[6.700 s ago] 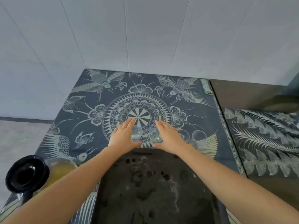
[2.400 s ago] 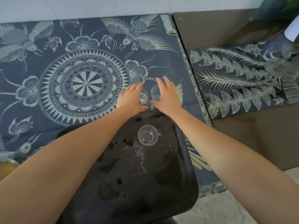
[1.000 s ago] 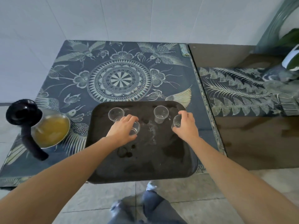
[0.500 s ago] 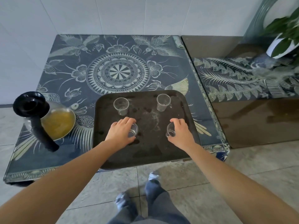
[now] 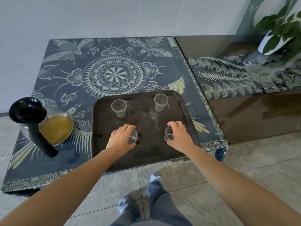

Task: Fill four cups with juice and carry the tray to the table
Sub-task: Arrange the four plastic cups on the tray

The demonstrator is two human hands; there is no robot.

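A: Status on the tray (image 5: 187,128)?

B: Dark rounded rectangle on the patterned blue table (image 5: 53,79). Long axis runs away from the person toward the white wall (image 5: 114,15). Its near edge overhangs the table's front edge, above the tiled floor (image 5: 244,168).

A: Cups?

B: Four clear cups, all empty as far as I can tell, in a rough square on the tray. Far-left cup (image 5: 119,108) and far-right cup (image 5: 161,102) stand upright, mouths up, nothing touching them.

A: Near pair?

B: Both in hands. Left hand (image 5: 120,140) has its fingers wrapped round the near-left cup (image 5: 133,137); the cup reads upright, base at or on the tray, can't tell which. Right hand (image 5: 179,136) pinches the near-right cup (image 5: 169,133) from the side, thumb and fingers closed on it. That cup tips, its mouth leaning toward the tray's middle, so its axis is off vertical.

A: Juice?

B: Glass jug (image 5: 55,128) left of the tray, on the table, well apart from the cups. Orange juice in the lower belly. Black lid (image 5: 26,110) on top, black handle (image 5: 41,142) pointing down toward the table's front edge.

A: Anything else near the tray?

B: Right of the table is a second, brown glossy table (image 5: 252,115) with a patterned runner (image 5: 244,75), and at its far end a potted plant (image 5: 275,38). The person's feet (image 5: 140,193) are on the floor just below the tray's near edge.
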